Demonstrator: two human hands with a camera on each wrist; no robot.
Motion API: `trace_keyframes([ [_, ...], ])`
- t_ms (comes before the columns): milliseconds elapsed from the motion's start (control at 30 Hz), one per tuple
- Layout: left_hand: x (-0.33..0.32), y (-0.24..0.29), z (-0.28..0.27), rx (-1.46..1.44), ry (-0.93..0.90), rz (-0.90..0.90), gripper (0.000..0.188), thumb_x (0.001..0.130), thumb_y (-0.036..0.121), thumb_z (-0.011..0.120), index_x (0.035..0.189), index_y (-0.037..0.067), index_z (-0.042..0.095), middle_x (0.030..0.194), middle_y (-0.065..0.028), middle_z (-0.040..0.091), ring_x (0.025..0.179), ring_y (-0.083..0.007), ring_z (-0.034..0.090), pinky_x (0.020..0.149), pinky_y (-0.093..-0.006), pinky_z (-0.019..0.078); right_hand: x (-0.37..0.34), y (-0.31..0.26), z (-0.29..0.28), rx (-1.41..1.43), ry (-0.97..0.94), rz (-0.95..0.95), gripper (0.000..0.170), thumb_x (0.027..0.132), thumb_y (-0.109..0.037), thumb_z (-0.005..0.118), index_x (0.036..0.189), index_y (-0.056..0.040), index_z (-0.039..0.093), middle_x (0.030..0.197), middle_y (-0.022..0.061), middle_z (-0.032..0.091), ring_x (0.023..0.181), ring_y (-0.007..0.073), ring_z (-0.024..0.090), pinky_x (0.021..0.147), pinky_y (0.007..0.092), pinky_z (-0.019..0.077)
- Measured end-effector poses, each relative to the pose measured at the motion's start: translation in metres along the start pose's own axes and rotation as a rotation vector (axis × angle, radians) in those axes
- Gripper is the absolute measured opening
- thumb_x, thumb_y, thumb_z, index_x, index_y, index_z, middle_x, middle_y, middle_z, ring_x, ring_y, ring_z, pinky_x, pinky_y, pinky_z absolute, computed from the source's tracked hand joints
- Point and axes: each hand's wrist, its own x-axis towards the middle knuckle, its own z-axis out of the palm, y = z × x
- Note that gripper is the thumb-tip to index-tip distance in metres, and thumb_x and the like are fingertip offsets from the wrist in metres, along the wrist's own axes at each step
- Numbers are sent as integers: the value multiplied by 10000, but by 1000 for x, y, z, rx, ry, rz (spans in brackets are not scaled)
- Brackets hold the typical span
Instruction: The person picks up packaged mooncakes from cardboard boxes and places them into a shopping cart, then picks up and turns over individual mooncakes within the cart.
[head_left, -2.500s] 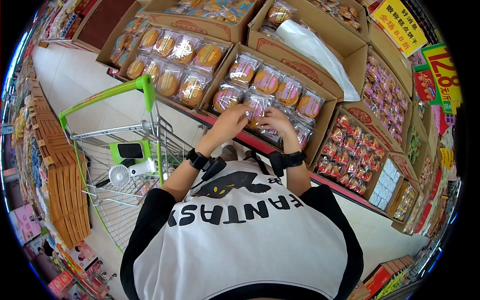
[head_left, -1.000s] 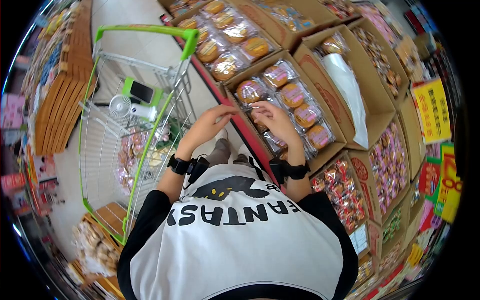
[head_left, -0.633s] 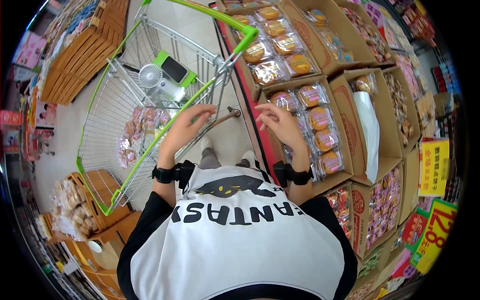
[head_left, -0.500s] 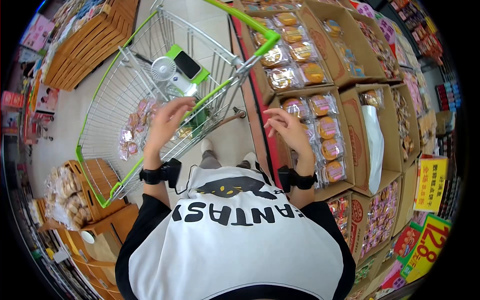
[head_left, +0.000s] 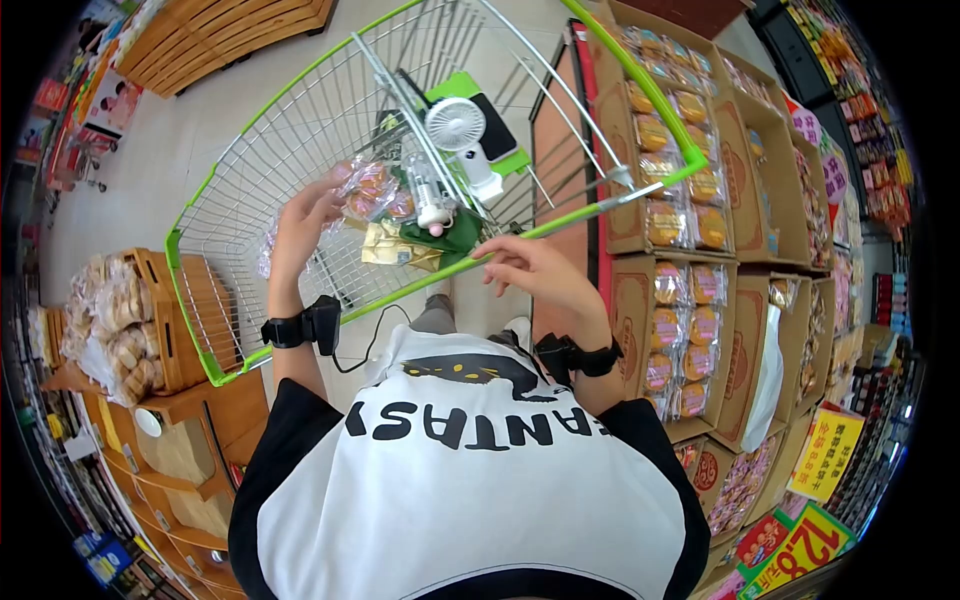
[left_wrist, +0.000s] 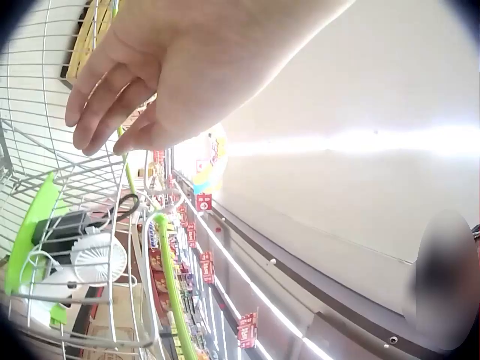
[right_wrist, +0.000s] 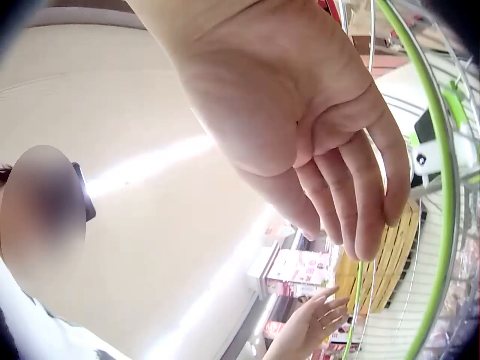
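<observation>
The left hand (head_left: 302,230) hangs above the cart's basket beside clear-wrapped pastries (head_left: 368,190); whether its fingertips touch them cannot be told. In the left wrist view that hand (left_wrist: 150,82) has loosely bent, spread fingers and an empty palm. Just inside the near green rim (head_left: 385,300) of the cart are a beige packet (head_left: 400,246) and a dark green bag (head_left: 455,236). Close to this rim, the right hand (head_left: 540,272) is relaxed with nothing in it. The right wrist view shows the right hand (right_wrist: 300,127) palm bare, fingers slightly bent.
A white fan (head_left: 455,124) and a phone (head_left: 493,128) on a green holder lie in the cart. Cartons of wrapped round cakes (head_left: 700,360) line the right side. Bagged bread (head_left: 125,355) sits in a wooden rack at left. The cart's green handle (head_left: 655,95) reaches toward the cartons.
Both hands have left the wrapped cakes in the carton and come over by the cart. In the head view, the cartons have shifted right and the cart has moved nearer the middle.
</observation>
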Motion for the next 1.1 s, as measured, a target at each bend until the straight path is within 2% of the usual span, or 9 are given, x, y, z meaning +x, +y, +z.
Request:
trace_keyframes([
  [233, 26, -28, -54, 6, 20, -5, 275, 813, 121, 427, 1032, -5, 537, 787, -81, 585, 660, -114, 543, 595, -219, 440, 99, -18, 46, -237, -168, -57, 198, 809, -121, 510, 977, -17, 527, 669, 66, 570, 572, 117, 574, 513, 230, 432],
  [333, 43, -40, -76, -42, 23, -94, 270, 808, 127, 425, 1006, -15, 541, 761, -80, 586, 639, -112, 541, 560, -217, 435, 139, -28, 55, -297, -232, -11, 197, 815, -87, 497, 997, -14, 513, 732, 42, 568, 607, 96, 565, 547, 219, 429],
  [400, 57, -53, -91, -35, 46, -113, 246, 835, 127, 418, 1010, 12, 547, 738, -47, 570, 601, -72, 504, 521, -189, 426, 168, -25, 61, -212, -229, 8, 201, 814, -96, 493, 999, -22, 516, 744, 38, 569, 607, 101, 567, 550, 218, 435],
  [500, 76, -71, -98, -60, 88, -170, 262, 795, 138, 426, 974, 2, 561, 699, -47, 572, 568, -93, 517, 501, -201, 412, 205, -23, 60, -133, -206, 80, 222, 809, -123, 480, 1004, -25, 522, 783, 45, 574, 619, 112, 570, 579, 224, 462],
  [567, 89, -92, -95, -56, 70, -221, 255, 793, 143, 426, 963, 17, 570, 691, -33, 568, 556, -84, 501, 495, -201, 405, 233, 5, 60, 101, -57, 172, 242, 805, -125, 478, 1014, -7, 512, 792, 65, 576, 658, 113, 575, 613, 235, 480],
  [633, 103, -117, -89, -52, 50, -268, 250, 792, 148, 427, 953, 31, 578, 683, -19, 564, 544, -75, 485, 489, -201, 398, 249, 24, 62, 117, -10, 207, 252, 804, -130, 486, 1011, 13, 507, 808, 77, 574, 696, 114, 570, 649, 245, 489],
  [700, 115, -144, -79, -58, -60, -369, 240, 799, 164, 422, 935, 56, 588, 684, -2, 562, 544, -60, 463, 474, -203, 388, 260, 41, 64, 108, 67, 375, 259, 802, -140, 493, 1014, 9, 505, 819, 75, 571, 721, 116, 565, 659, 250, 491],
  [967, 147, -242, -34, -231, -158, -531, 186, 805, 234, 477, 862, 89, 579, 732, 0, 557, 555, -74, 490, 481, -218, 401, 275, 94, 57, 299, 148, 545, 228, 802, -161, 515, 993, -37, 507, 813, 49, 556, 710, 123, 545, 692, 267, 474],
  [1100, 162, -275, -9, -348, -187, -625, 210, 805, 250, 493, 897, 70, 549, 791, -23, 551, 646, -122, 529, 583, -269, 444, 273, 111, 52, 373, 194, 590, 201, 830, -198, 494, 980, -65, 506, 834, 42, 555, 756, 128, 541, 698, 264, 461],
])
